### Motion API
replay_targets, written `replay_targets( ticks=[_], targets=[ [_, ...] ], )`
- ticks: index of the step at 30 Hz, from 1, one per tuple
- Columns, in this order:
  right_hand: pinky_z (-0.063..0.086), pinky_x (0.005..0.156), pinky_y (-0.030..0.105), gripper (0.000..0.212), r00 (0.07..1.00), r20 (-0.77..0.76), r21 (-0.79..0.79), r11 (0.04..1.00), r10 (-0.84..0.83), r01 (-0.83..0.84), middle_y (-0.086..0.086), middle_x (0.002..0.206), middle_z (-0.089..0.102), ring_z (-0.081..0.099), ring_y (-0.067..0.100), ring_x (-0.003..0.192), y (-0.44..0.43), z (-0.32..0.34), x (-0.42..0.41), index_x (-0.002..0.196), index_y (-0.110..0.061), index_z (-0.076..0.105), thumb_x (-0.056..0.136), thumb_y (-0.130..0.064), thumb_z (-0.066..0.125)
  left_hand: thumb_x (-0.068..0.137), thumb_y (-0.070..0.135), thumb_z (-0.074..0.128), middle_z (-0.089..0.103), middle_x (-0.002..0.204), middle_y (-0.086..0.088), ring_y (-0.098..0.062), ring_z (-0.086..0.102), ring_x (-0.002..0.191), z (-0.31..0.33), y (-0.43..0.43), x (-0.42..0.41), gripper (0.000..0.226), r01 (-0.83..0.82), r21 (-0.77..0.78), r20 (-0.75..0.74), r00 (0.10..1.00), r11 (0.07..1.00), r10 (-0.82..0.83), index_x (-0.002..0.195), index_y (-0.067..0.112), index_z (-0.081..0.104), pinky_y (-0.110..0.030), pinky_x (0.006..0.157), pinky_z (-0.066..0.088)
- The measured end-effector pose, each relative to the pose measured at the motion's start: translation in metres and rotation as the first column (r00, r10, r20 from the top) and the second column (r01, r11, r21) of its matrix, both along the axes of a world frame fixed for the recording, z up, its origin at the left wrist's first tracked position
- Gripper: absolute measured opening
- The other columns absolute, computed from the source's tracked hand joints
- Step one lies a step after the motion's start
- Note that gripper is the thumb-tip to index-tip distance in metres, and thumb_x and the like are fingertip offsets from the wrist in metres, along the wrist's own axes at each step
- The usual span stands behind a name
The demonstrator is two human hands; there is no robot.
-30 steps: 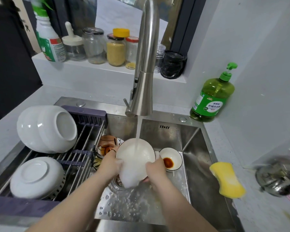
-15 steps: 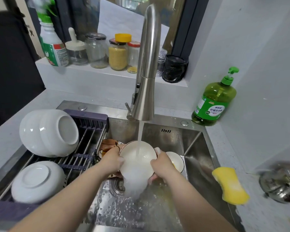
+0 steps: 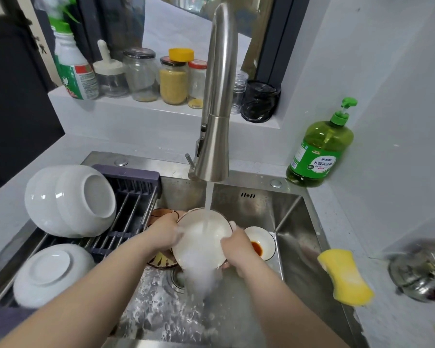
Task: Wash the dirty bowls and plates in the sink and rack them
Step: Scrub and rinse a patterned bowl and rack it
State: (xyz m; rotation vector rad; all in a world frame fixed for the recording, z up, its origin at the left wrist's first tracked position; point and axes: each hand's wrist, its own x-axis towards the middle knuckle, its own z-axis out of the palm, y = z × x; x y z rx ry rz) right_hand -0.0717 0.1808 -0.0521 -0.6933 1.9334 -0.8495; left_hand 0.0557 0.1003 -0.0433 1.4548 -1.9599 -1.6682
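I hold a white bowl [image 3: 199,244] tilted under the running water from the faucet [image 3: 215,136], above the drain of the steel sink [image 3: 299,222]. My left hand [image 3: 165,233] grips its left rim and my right hand [image 3: 236,244] grips its right rim. Water pours out over its lower edge. A small white dish with a brown sauce stain [image 3: 261,243] lies in the sink to the right. A brown patterned bowl [image 3: 161,216] sits behind my left hand, partly hidden. On the rack [image 3: 131,197] at the left rest two nested white bowls [image 3: 70,199] on their side and one white bowl upside down [image 3: 50,275].
A yellow sponge [image 3: 344,276] lies on the counter right of the sink. A green dish soap bottle [image 3: 322,149] stands at the back right corner. Jars and a spray bottle [image 3: 72,64] line the window ledge. A metal pot lid [image 3: 422,272] is at the far right.
The bowl has stayed under the stream with both hands on its rims. The stained dish, hidden half a second ago behind my right hand, shows again. The camera has shifted slightly.
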Motion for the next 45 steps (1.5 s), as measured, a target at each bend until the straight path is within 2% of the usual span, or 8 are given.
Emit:
replay_targets(
  ticks=[6, 11, 17, 23, 28, 33, 37, 45],
  targets=[
    [0.053, 0.061, 0.043, 0.043, 0.904, 0.35, -0.017, 0.963, -0.246, 0.268, 0.014, 0.123, 0.049, 0.051, 0.031, 0.097, 0.001, -0.011, 0.01, 0.13, -0.01, 0.036, 0.091, 0.007, 0.029, 0.061, 0.0, 0.046, 0.056, 0.09, -0.014, -0.026, 0.053, 0.076, -0.031, 0.036, -0.009, 0.056, -0.328, 0.404, -0.332, 0.817, 0.854, 0.471, 0.117, 0.003, 0.045, -0.034, 0.064, 0.051],
    [0.021, 0.111, 0.031, 0.054, 0.935, -0.277, -0.332, 0.936, -0.219, 0.12, 0.004, 0.15, 0.029, 0.023, 0.017, 0.137, 0.017, -0.026, 0.013, 0.143, -0.014, 0.027, 0.093, -0.026, 0.043, 0.057, 0.008, 0.044, 0.05, 0.087, -0.014, -0.025, 0.048, 0.073, -0.038, 0.029, -0.007, 0.059, -0.361, 0.33, -0.228, 0.866, 0.872, 0.445, 0.115, -0.002, 0.045, -0.033, 0.059, 0.05],
    [0.038, 0.101, 0.03, 0.066, 0.064, -0.971, 0.136, 0.751, 0.231, -0.646, -0.013, 0.097, 0.069, 0.061, 0.009, 0.103, 0.037, -0.046, 0.01, 0.101, -0.025, 0.065, 0.05, -0.067, 0.066, 0.048, 0.013, 0.043, 0.046, 0.083, -0.013, -0.025, 0.048, 0.071, -0.021, 0.011, 0.006, 0.039, -0.206, 0.281, -0.134, 0.959, 0.937, 0.251, 0.086, 0.004, 0.046, -0.024, 0.04, 0.048],
    [0.044, 0.049, 0.011, 0.044, 0.237, -0.875, 0.206, 0.767, 0.422, -0.608, -0.008, 0.038, 0.052, 0.059, 0.006, 0.048, 0.028, -0.036, 0.025, 0.037, -0.018, 0.06, 0.006, -0.038, 0.084, 0.052, 0.014, 0.053, 0.056, 0.093, -0.015, -0.024, 0.058, 0.075, -0.029, 0.008, 0.015, 0.055, -0.118, 0.34, -0.156, 0.971, 0.933, 0.18, 0.106, 0.001, 0.052, -0.032, 0.053, 0.056],
    [0.044, 0.086, 0.029, 0.027, 0.554, -0.718, 0.119, 0.859, 0.422, -0.498, 0.01, 0.114, 0.063, 0.058, 0.026, 0.106, 0.02, -0.026, 0.059, 0.114, -0.01, 0.059, 0.093, -0.014, 0.042, 0.053, 0.015, 0.049, 0.062, 0.091, -0.005, -0.018, 0.058, 0.08, -0.048, 0.05, -0.009, 0.068, -0.388, 0.273, -0.435, 0.767, 0.88, 0.473, 0.122, 0.012, 0.047, -0.027, 0.063, 0.046],
    [0.042, 0.084, 0.035, 0.028, 0.348, -0.796, 0.161, 0.727, 0.495, -0.667, 0.007, 0.119, 0.059, 0.055, 0.028, 0.108, 0.016, -0.021, 0.046, 0.12, -0.014, 0.054, 0.095, -0.019, 0.043, 0.053, 0.021, 0.047, 0.058, 0.089, -0.011, -0.023, 0.055, 0.077, -0.023, 0.024, 0.008, 0.058, -0.27, 0.254, -0.37, 0.86, 0.929, 0.351, 0.11, 0.01, 0.054, -0.029, 0.062, 0.048],
    [0.041, 0.046, 0.018, 0.033, 0.137, -0.843, 0.312, 0.68, 0.521, -0.664, -0.007, 0.068, 0.065, 0.064, 0.014, 0.062, 0.015, -0.01, 0.026, 0.065, -0.022, 0.069, 0.037, -0.024, 0.087, 0.044, 0.026, 0.06, 0.056, 0.096, -0.011, -0.024, 0.057, 0.083, 0.001, -0.01, 0.028, 0.061, 0.048, 0.324, -0.278, 0.959, 0.945, 0.046, 0.104, 0.016, 0.055, -0.029, 0.052, 0.054],
    [0.04, 0.082, 0.038, 0.028, 0.366, -0.819, 0.122, 0.757, 0.442, -0.642, 0.015, 0.114, 0.061, 0.056, 0.032, 0.105, 0.01, -0.004, 0.043, 0.118, -0.008, 0.052, 0.094, -0.015, 0.038, 0.055, 0.025, 0.053, 0.047, 0.066, -0.01, -0.021, 0.047, 0.056, -0.038, 0.033, -0.004, 0.044, -0.288, 0.319, -0.417, 0.813, 0.903, 0.406, 0.089, -0.002, 0.049, -0.021, 0.04, 0.039]
  ],
)
